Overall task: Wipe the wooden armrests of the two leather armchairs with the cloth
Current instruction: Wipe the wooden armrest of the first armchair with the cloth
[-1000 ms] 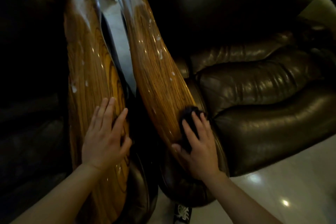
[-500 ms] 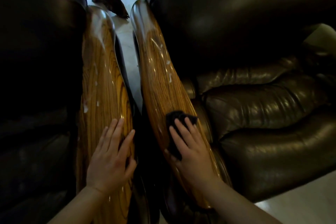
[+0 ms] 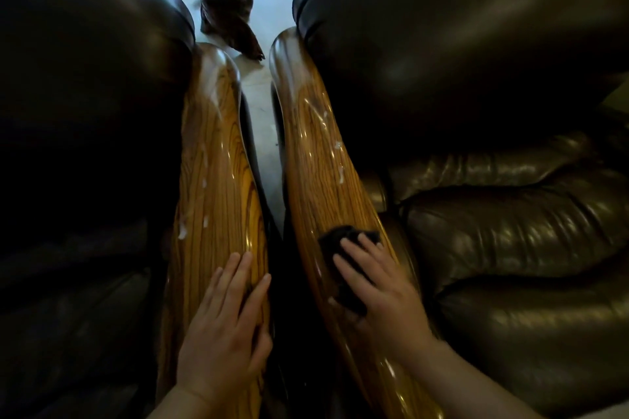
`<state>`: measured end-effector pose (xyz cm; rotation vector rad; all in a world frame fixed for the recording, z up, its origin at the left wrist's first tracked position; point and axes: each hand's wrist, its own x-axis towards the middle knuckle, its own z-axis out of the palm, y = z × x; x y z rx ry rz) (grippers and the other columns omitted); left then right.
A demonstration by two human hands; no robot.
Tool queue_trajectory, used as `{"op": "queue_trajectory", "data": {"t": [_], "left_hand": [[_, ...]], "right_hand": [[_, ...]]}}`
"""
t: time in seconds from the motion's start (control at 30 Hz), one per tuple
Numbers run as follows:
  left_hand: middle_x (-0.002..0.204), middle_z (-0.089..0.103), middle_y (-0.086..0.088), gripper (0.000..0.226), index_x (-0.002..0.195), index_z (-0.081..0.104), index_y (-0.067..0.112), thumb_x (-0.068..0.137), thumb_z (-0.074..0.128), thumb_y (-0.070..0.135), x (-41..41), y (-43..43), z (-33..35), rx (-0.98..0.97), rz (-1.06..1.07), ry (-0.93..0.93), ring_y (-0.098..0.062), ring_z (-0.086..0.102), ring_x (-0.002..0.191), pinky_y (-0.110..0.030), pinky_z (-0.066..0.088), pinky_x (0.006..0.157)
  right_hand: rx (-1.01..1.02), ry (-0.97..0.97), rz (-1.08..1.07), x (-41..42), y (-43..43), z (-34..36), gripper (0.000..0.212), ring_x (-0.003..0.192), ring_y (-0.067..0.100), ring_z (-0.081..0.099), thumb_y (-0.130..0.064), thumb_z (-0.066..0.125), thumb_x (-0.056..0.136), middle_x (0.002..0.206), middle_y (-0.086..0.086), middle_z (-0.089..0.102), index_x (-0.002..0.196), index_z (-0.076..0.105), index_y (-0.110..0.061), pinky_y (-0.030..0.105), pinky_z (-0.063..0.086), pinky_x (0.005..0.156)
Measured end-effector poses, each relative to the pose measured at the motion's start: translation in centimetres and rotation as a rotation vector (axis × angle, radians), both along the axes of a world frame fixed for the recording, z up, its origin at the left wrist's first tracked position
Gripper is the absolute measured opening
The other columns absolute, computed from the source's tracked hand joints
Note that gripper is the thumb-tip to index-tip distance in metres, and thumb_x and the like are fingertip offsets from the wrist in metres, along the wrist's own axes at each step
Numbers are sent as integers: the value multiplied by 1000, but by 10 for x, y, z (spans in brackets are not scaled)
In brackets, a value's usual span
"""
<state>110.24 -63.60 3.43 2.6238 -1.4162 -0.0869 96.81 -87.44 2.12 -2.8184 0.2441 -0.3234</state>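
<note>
The right hand (image 3: 384,296) presses a crumpled black cloth (image 3: 343,248), half hidden beneath its spread fingers, onto the right chair's glossy grained wooden armrest (image 3: 316,167), while the left hand (image 3: 226,326) lies flat, fingers loosely together, on the neighbouring wooden armrest (image 3: 211,187).

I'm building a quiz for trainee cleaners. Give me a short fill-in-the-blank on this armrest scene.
1. The right hand presses a black ____ onto the right armrest.
2. The left hand lies flat and ____ on the left armrest.
3. Both armrests carry white ____ farther up.
4. The armchair is upholstered in dark ____.

Missing words: cloth; empty; drops; leather
</note>
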Motion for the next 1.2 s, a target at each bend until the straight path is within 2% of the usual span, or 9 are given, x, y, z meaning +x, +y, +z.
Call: {"op": "queue_trajectory", "data": {"t": [0.17, 0.37, 0.53, 0.6, 0.77, 0.87, 1.0, 1.07, 1.2], "left_hand": [[164, 14, -15, 71, 147, 40, 15, 81, 51, 40, 1, 2, -3, 15, -2, 5, -32, 13, 151, -42, 0, 124], [162, 18, -12, 71, 147, 37, 13, 87, 45, 49, 7, -11, 7, 43, 49, -12, -24, 7, 152, -36, -4, 123], [161, 23, -11, 67, 148, 37, 15, 90, 43, 48, 41, -47, 15, 50, 48, -61, -21, 3, 152, -34, -7, 122], [160, 26, -10, 63, 147, 38, 15, 91, 43, 46, 47, -49, 13, 52, 38, -58, -21, 4, 152, -35, -5, 123], [158, 30, -8, 57, 145, 41, 16, 93, 43, 40, 48, -44, 13, 29, 17, 1, -19, 7, 152, -38, 3, 123], [157, 33, -8, 57, 143, 43, 16, 91, 45, 38, 49, -45, 12, -11, 8, 16, -19, 11, 152, -38, 7, 123], [161, 25, -7, 63, 148, 36, 16, 91, 44, 39, 47, -48, 14, -12, 68, 13, -18, 7, 152, -38, 4, 123], [162, 22, -8, 64, 149, 35, 15, 90, 44, 40, 46, -49, 16, 4, 84, 8, -19, 6, 152, -38, 3, 123], [160, 27, -10, 62, 146, 41, 13, 90, 46, 40, 46, -48, 18, 10, 64, 5, -22, 10, 152, -41, 8, 121]], "right_hand": [[99, 45, -356, 87, -10, 30, 63, 152, 23, 17, -54, 49, 94, 160, 1, 34, 147, 44, -22, 47, 20, 122], [-6, 53, 20, 27, -7, 12, 62, 153, 20, 14, -51, 55, 93, 162, -2, 29, 148, 42, -24, 51, 33, 117], [113, 35, -373, 88, -14, 25, 63, 152, 19, 16, -58, 44, 94, 160, -2, 32, 147, 43, -23, 42, 25, 120], [75, 33, -368, 108, -3, 29, 61, 151, 21, 18, -54, 46, 94, 159, -1, 35, 146, 44, -23, 42, 23, 121], [18, 68, -10, 34, -2, 12, 62, 153, 19, 14, -47, 56, 92, 163, -7, 25, 149, 39, -28, 51, 35, 116], [58, 37, -179, 43, -18, 16, 58, 152, 18, 18, -51, 49, 95, 160, -4, 31, 146, 44, -26, 50, 38, 114], [144, 48, -386, 124, -20, 39, 59, 151, 23, 19, -52, 46, 96, 159, 1, 36, 146, 46, -22, 48, 29, 119], [98, 58, -300, 129, -17, 41, 60, 151, 23, 19, -53, 46, 95, 160, 0, 34, 147, 44, -24, 46, 25, 121], [-21, 118, 46, 55, -16, 24, 63, 154, 20, 11, -54, 50, 92, 165, -8, 21, 151, 36, -34, 50, 34, 116]]}}
